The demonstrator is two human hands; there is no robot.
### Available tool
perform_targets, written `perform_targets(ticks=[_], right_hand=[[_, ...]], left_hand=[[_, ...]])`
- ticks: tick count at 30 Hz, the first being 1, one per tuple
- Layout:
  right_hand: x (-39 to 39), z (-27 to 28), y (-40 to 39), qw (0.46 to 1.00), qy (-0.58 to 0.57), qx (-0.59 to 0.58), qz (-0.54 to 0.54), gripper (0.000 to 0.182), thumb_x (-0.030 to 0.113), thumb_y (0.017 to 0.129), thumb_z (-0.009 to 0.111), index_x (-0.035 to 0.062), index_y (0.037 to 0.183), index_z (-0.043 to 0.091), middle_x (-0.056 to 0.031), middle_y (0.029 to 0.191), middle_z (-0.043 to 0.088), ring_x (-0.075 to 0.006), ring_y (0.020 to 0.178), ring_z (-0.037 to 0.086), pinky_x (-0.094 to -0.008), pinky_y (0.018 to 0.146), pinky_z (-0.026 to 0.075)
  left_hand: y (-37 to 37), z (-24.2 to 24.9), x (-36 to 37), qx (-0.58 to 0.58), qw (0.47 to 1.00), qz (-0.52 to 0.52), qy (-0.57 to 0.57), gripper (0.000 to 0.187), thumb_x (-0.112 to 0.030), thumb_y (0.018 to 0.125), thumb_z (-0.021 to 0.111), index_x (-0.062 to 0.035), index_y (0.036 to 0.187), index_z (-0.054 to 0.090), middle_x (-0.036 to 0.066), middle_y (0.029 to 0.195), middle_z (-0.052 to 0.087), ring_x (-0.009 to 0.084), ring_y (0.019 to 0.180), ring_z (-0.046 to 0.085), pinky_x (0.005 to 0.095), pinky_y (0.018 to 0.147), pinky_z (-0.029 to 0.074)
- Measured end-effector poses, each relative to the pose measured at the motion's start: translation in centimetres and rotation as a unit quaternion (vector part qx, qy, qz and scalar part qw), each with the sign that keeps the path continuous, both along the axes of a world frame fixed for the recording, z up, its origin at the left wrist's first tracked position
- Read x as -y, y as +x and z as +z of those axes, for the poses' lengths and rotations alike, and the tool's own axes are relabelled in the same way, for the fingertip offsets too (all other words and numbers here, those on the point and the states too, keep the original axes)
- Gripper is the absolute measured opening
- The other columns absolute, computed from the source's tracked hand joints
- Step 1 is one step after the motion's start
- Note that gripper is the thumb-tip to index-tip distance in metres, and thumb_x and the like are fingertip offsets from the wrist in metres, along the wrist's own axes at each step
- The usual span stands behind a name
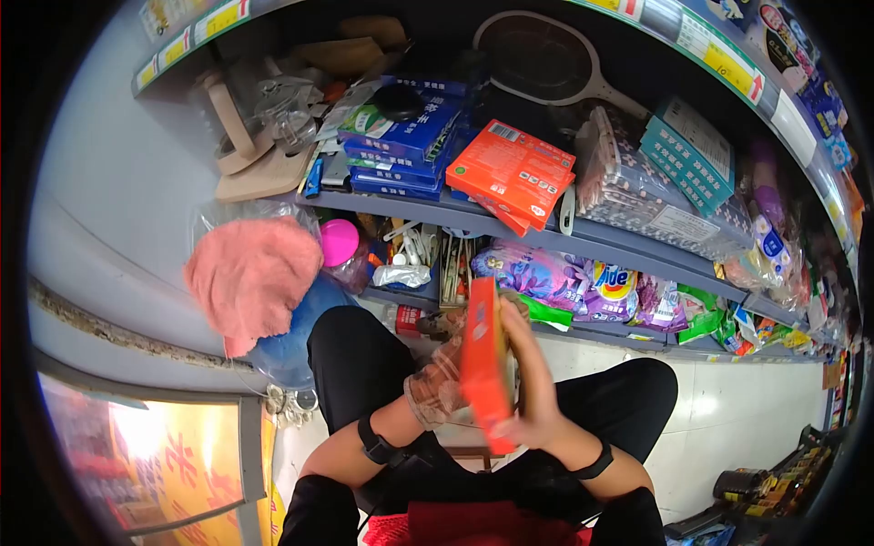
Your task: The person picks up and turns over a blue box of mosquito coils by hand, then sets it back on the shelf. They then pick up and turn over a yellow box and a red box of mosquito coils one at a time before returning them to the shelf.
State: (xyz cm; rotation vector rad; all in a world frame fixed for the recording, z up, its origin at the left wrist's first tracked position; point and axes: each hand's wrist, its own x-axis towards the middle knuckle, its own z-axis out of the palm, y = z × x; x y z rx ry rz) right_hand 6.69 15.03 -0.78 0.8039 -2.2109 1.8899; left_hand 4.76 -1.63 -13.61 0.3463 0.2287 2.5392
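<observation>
Above my lap an orange-red flat box (481,364) stands on edge, its narrow side turned up toward me. My left hand (439,378), in a thin brownish see-through glove, grips it from the left, with its fingertips partly hidden behind it. On the other side my right hand (531,373), slightly blurred, presses along the box with its fingers extended upward. A black band sits on each wrist. Similar orange-red boxes (513,171) lie stacked on the shelf ahead, beside a stack of blue boxes (401,136).
The grey shelf (437,205) also carries a mosquito swatter (537,56), teal boxes (689,155) and a wooden stand (241,159). Laundry detergent bags (605,289) fill the lower level. A pink towel (255,278) is at left, near a lit sign (173,464).
</observation>
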Motion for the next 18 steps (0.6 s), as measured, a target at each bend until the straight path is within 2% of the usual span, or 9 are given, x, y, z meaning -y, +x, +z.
perform_targets(ticks=[2, 3, 5, 7, 9, 12, 14, 17, 18], right_hand=[[-1.6, 0.3, 0.3, 0.955, -0.194, 0.221, 0.048, 0.110, 0.060, 0.074, 0.072, -0.0049, 0.152, 0.028, -0.0219, 0.157, 0.031, -0.0337, 0.146, 0.029, -0.0446, 0.118, 0.022], [-2.6, 0.3, 0.6, 0.892, -0.284, 0.346, 0.066, 0.108, 0.059, 0.075, 0.072, -0.0054, 0.151, 0.029, -0.0201, 0.155, 0.034, -0.0320, 0.145, 0.033, -0.0430, 0.118, 0.022], [-4.7, 1.5, -1.2, 0.901, -0.227, 0.358, 0.096, 0.106, 0.057, 0.075, 0.072, -0.0051, 0.151, 0.030, -0.0188, 0.154, 0.036, -0.0305, 0.143, 0.036, -0.0417, 0.118, 0.023], [-5.1, 2.8, -2.2, 0.917, -0.167, 0.336, 0.133, 0.104, 0.056, 0.077, 0.072, -0.0045, 0.151, 0.032, -0.0183, 0.154, 0.037, -0.0297, 0.142, 0.037, -0.0409, 0.118, 0.024], [-5.3, 3.6, -2.6, 0.945, -0.089, 0.268, 0.165, 0.101, 0.055, 0.079, 0.070, -0.0038, 0.152, 0.032, -0.0188, 0.154, 0.037, -0.0293, 0.143, 0.036, -0.0406, 0.117, 0.024], [-5.7, 3.7, -2.9, 0.965, -0.018, 0.202, 0.165, 0.099, 0.055, 0.080, 0.068, -0.0045, 0.151, 0.033, -0.0192, 0.154, 0.038, -0.0286, 0.143, 0.036, -0.0397, 0.117, 0.023], [-5.8, 3.4, -2.8, 0.970, -0.023, 0.189, 0.153, 0.093, 0.052, 0.082, 0.068, -0.0047, 0.150, 0.036, -0.0189, 0.150, 0.043, -0.0272, 0.139, 0.041, -0.0384, 0.115, 0.027], [-6.5, 3.9, -2.4, 0.964, -0.008, 0.241, 0.112, 0.082, 0.047, 0.086, 0.066, -0.0047, 0.145, 0.044, -0.0170, 0.139, 0.054, -0.0237, 0.127, 0.052, -0.0358, 0.108, 0.036], [-6.8, 3.9, -2.2, 0.968, 0.001, 0.244, 0.059, 0.069, 0.042, 0.089, 0.064, -0.0038, 0.139, 0.051, -0.0126, 0.123, 0.063, -0.0181, 0.111, 0.058, -0.0329, 0.099, 0.042]], left_hand=[[-1.0, -3.2, 0.1, -0.075, 0.941, 0.040, -0.327, 0.062, -0.024, 0.097, 0.061, -0.0078, 0.151, 0.033, 0.008, 0.148, 0.045, 0.0201, 0.133, 0.048, 0.0376, 0.110, 0.043], [-1.2, -2.0, -0.4, -0.090, 0.947, 0.058, -0.303, 0.058, -0.024, 0.100, 0.056, -0.0081, 0.150, 0.033, 0.009, 0.148, 0.044, 0.0207, 0.133, 0.048, 0.0374, 0.110, 0.042], [-1.1, 1.4, -0.3, -0.177, 0.929, 0.082, -0.314, 0.055, -0.026, 0.104, 0.048, -0.0078, 0.152, 0.029, 0.010, 0.150, 0.040, 0.0216, 0.135, 0.045, 0.0361, 0.113, 0.040], [-0.9, 4.3, -0.2, -0.171, 0.938, 0.043, -0.299, 0.053, -0.024, 0.104, 0.047, -0.0067, 0.151, 0.030, 0.010, 0.149, 0.041, 0.0218, 0.136, 0.045, 0.0352, 0.113, 0.040], [-1.1, 5.7, -1.4, -0.013, 0.981, -0.048, -0.188, 0.046, -0.017, 0.103, 0.050, -0.0059, 0.146, 0.038, 0.010, 0.141, 0.049, 0.0217, 0.133, 0.048, 0.0357, 0.111, 0.042], [-1.5, 3.7, -2.2, -0.346, 0.841, 0.118, -0.398, 0.049, -0.012, 0.101, 0.053, -0.0067, 0.147, 0.037, 0.008, 0.139, 0.050, 0.0210, 0.130, 0.051, 0.0356, 0.107, 0.045], [-1.4, 3.3, -2.2, -0.376, 0.813, 0.147, -0.419, 0.050, -0.013, 0.100, 0.054, -0.0073, 0.147, 0.037, 0.008, 0.140, 0.050, 0.0213, 0.130, 0.051, 0.0363, 0.106, 0.046], [-1.5, 2.4, -2.2, -0.258, 0.883, 0.099, -0.380, 0.054, -0.016, 0.099, 0.057, -0.0080, 0.148, 0.036, 0.009, 0.143, 0.048, 0.0230, 0.132, 0.050, 0.0385, 0.106, 0.046], [-1.8, 2.1, -2.5, -0.229, 0.879, 0.096, -0.407, 0.056, -0.016, 0.098, 0.059, -0.0081, 0.149, 0.036, 0.010, 0.144, 0.047, 0.0238, 0.132, 0.050, 0.0393, 0.106, 0.046]])
